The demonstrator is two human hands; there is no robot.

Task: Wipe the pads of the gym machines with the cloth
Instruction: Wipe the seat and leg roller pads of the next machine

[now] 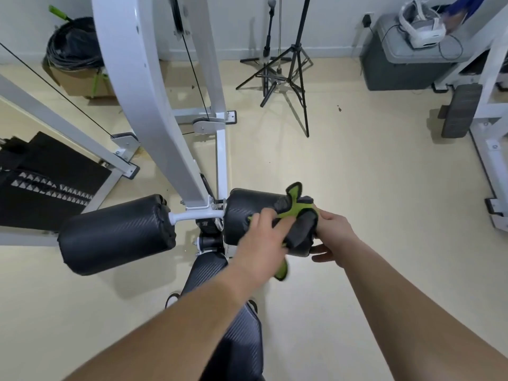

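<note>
Head cam, looking down, and I've got both hands on the same roller pad (pixel 247 207). Left hand (pixel 261 232) is curled over the cloth (pixel 299 226), thumb lying on top of it, holding it down on the pad's upper side. Right hand (pixel 334 232) is just right of that, at the pad's outer end, gripping the same cloth where it wraps round the end. Its fingertips are hidden behind the fabric. So the cloth, dark grey with green trim, sits bunched between the two hands, with a green corner hanging below the left hand. Second pad (pixel 115 235) is well off to the left of the left hand, on the white frame (pixel 154 92). Seat (pixel 236 339) runs under the left forearm.
</note>
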